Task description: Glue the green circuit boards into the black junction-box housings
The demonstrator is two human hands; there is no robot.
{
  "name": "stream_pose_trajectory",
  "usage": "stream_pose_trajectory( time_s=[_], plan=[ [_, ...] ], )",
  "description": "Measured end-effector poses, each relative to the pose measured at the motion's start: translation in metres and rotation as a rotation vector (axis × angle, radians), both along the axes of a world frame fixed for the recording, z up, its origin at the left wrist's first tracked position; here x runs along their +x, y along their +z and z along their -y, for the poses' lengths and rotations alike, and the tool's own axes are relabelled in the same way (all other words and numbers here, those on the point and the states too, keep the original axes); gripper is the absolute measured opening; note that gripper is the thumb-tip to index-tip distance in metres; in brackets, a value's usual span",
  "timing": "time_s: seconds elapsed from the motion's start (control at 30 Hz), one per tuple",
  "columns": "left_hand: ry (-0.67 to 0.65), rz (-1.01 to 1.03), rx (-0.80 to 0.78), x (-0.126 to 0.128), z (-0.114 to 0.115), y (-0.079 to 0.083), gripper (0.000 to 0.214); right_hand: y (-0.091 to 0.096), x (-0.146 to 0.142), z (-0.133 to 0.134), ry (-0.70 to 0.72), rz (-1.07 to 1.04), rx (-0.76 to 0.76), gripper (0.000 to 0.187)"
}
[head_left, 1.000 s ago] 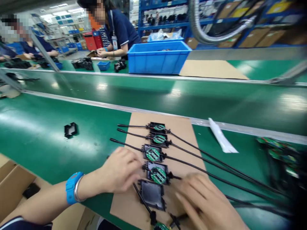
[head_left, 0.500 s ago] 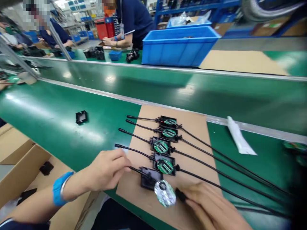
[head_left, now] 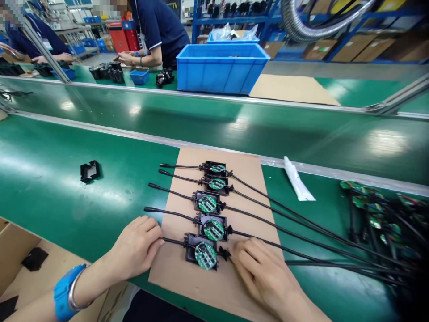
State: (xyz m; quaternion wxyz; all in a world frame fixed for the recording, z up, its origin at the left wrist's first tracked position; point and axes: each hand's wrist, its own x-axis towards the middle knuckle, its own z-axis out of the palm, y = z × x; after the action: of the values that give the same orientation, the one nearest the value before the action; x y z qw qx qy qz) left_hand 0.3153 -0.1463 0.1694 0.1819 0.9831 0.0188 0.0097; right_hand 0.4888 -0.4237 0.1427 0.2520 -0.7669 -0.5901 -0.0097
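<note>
Several black plastic boxes lie in a column, each with a round green circuit board and cables leaving both ends. In the nearest box [head_left: 191,255], the circuit board [head_left: 205,256] rests green side up, partly over the rim. My left hand [head_left: 139,246] is closed on the short black cable [head_left: 174,241] at this box's left end. At its right end, my right hand [head_left: 264,273] is closed around the long cable just beyond the black cable grommet [head_left: 224,253]; its fingers hide that stretch. The neighbouring box [head_left: 203,220] with its board [head_left: 213,230] sits just behind.
Beneath the boxes is a cardboard sheet [head_left: 187,290] on the green table. A white tube [head_left: 298,181] and a pile of boards with cables [head_left: 378,219] lie to the right. An empty black housing [head_left: 90,171] sits left. Co-workers and a blue bin [head_left: 217,69] are across the bench.
The nearest board has turned from its silvery side to its green side and now lies on the box. My right hand has moved slightly up and left; the view has swung right.
</note>
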Motion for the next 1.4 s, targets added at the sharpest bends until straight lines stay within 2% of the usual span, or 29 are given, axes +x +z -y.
stream_pose_trajectory(
  time_s=[0.1,0.17,0.23,0.27,0.3,0.4,0.47,0.53,0.6,0.67,0.73,0.83,0.93,1.03,1.13,1.4],
  plan=[
    [-0.043,-0.023,-0.051,0.004,-0.003,0.006,0.012,0.019,0.013,0.010,0.026,-0.050,-0.065,0.015],
    [-0.068,-0.028,-0.089,0.008,-0.008,0.010,0.010,0.033,0.041,0.013,-0.042,-0.093,-0.101,0.020],
    [-0.086,-0.008,-0.112,0.017,-0.014,0.014,0.011,0.046,0.085,0.014,-0.289,-0.132,-0.117,0.023],
    [-0.097,0.007,-0.119,0.023,-0.017,0.016,0.012,0.050,0.111,0.015,-0.512,-0.143,-0.156,0.024],
    [-0.115,0.017,-0.130,0.031,-0.018,0.018,0.014,0.053,0.138,0.015,-0.655,-0.126,-0.156,0.026],
    [-0.182,0.024,-0.194,0.064,-0.013,0.032,0.020,0.050,0.204,0.018,-0.872,-0.152,-0.162,0.020],
    [-0.208,0.005,-0.273,0.090,-0.005,0.042,0.019,0.043,0.222,0.016,-0.913,-0.223,-0.162,0.016],
    [-0.188,-0.024,-0.380,0.117,0.007,0.051,0.015,0.037,0.218,0.007,-0.891,-0.299,-0.123,0.020],
    [-0.136,-0.060,-0.524,0.145,0.022,0.053,0.015,0.035,0.196,-0.009,-0.819,-0.369,-0.033,0.023],
    [-0.110,-0.088,-0.717,0.170,0.038,0.049,0.026,0.036,0.164,-0.031,-0.731,-0.429,0.097,0.028],
    [-0.157,-0.115,-0.924,0.189,0.053,0.042,0.031,0.041,0.131,-0.054,-0.669,-0.471,0.239,0.033],
    [-0.219,-0.122,-1.084,0.202,0.069,0.032,0.038,0.051,0.094,-0.076,-0.602,-0.526,0.387,0.034],
    [-0.188,-0.042,-1.107,0.198,0.070,0.030,0.046,0.059,0.077,-0.079,-0.448,-0.571,0.424,0.030],
    [-0.131,0.033,-1.112,0.189,0.062,0.032,0.046,0.063,0.072,-0.074,-0.316,-0.515,0.393,0.026],
    [-0.122,0.021,-1.113,0.183,0.055,0.033,0.046,0.063,0.069,-0.074,-0.294,-0.496,0.408,0.029],
    [-0.173,-0.005,-1.039,0.176,0.054,0.032,0.045,0.057,0.067,-0.082,-0.265,-0.677,0.487,0.033]
  ],
)
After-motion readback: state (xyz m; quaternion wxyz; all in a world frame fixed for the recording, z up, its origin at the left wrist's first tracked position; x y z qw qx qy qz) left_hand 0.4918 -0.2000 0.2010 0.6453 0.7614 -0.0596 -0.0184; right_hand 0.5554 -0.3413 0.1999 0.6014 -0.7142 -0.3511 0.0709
